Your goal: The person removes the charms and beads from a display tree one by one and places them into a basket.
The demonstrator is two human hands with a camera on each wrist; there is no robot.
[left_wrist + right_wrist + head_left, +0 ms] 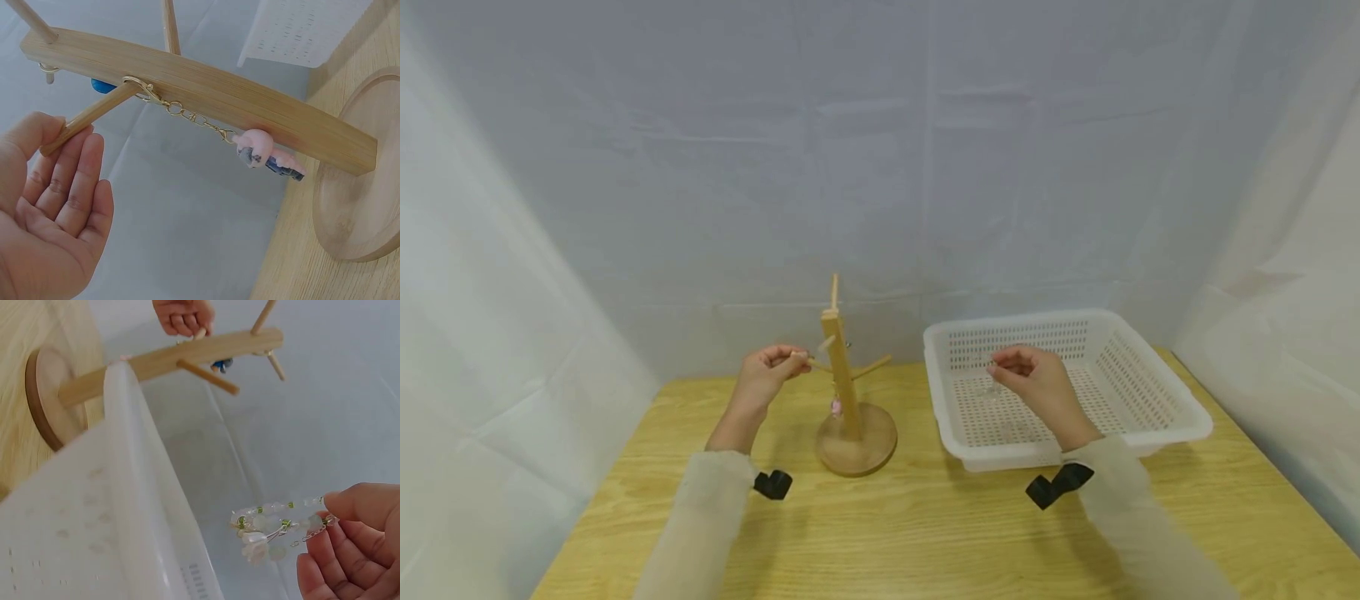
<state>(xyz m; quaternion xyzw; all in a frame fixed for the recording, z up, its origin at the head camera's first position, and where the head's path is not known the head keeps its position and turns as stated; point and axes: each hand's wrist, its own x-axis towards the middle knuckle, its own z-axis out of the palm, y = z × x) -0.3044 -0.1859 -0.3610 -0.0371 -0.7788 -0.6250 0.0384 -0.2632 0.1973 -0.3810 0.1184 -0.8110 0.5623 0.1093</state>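
Note:
My left hand (766, 377) pinches the tip of a peg (94, 115) on a wooden stand (844, 375). From that peg, close to the post, hangs a keychain (253, 149) with a gold clasp and a small pink figure. Over the white basket, my right hand (1037, 383) pinches a beaded bracelet (275, 519) with clear, pale and green beads, a white flower charm and a thin chain end. A blue trinket (222, 364) shows behind the post, partly hidden.
The white plastic basket (951, 425) stands right of the stand on a wooden table (880, 533). Other pegs stick out of the post, among them a right-hand peg (872, 367). White sheeting (880, 167) encloses the back and sides.

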